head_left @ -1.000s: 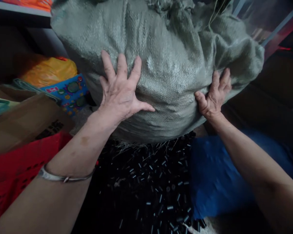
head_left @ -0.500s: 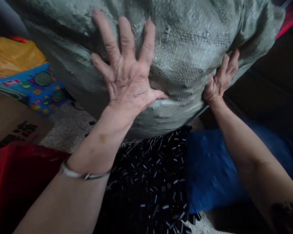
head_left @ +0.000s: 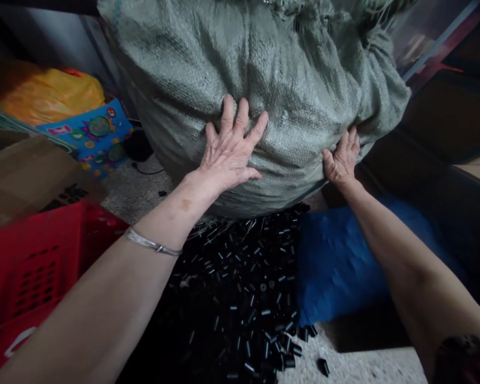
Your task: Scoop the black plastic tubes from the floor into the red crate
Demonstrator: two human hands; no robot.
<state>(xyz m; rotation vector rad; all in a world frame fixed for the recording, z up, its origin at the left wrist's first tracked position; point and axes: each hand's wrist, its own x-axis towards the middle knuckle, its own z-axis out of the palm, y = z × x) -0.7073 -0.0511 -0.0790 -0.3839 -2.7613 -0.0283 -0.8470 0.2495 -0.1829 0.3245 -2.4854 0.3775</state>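
A big grey-green woven sack (head_left: 272,80) fills the upper middle of the view, bulging and bunched at its top. My left hand (head_left: 230,154) lies flat on its lower front with the fingers spread; a thin metal bangle circles that wrist. My right hand (head_left: 342,160) presses open against the sack's lower right side. Under the sack spreads a heap of small black tubes (head_left: 248,298) on the speckled floor, with frayed threads hanging from the sack's bottom edge over them.
A red perforated crate (head_left: 32,266) sits at the lower left, a brown cardboard box (head_left: 28,176) behind it. A colourful blue box (head_left: 92,133) and a yellow bag (head_left: 52,96) lie further left. A blue plastic sheet (head_left: 340,261) lies right of the tubes, beside dark bins.
The view has pulled back from the sack. Both hands still press on it, now lower on its front, and more of the floor and tubes shows.
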